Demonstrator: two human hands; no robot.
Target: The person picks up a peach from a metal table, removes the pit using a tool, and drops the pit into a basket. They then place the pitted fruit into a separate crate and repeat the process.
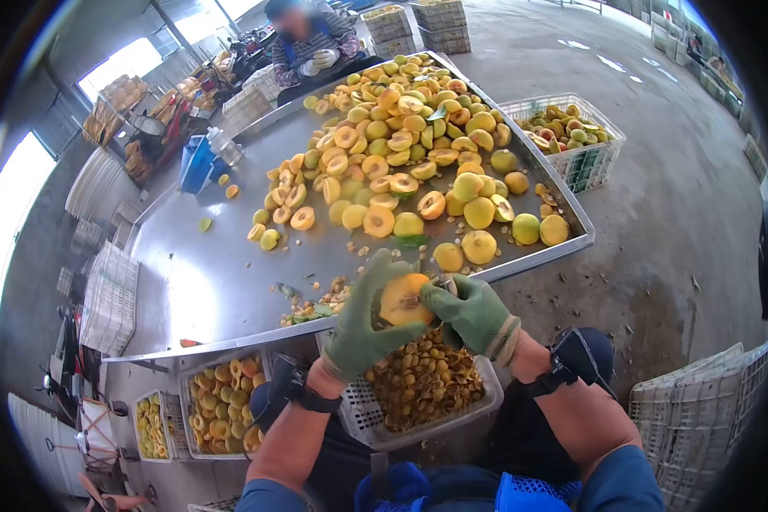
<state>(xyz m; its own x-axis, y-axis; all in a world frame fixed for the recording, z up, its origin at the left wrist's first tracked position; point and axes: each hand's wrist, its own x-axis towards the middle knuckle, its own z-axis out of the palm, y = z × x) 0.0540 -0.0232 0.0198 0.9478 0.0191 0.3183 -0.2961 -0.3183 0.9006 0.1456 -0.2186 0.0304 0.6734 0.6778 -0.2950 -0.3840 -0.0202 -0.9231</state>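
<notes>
In the middle of the head view, my left hand, in a green glove, is closed around a halved yellow peach. Its cut face is turned up, with a brown hollow at the centre. My right hand, gloved the same way, is closed on a small tool mostly hidden by the fingers; its tip meets the peach's centre. Below both hands sits a white crate full of peach pits and scraps. Beyond them, whole and halved peaches are heaped on a metal table.
The metal table has a raised rim; a blue container stands at its left. A crate of fruit is at the right, another crate at lower left. Stacked crates flank me. A gloved co-worker sits opposite.
</notes>
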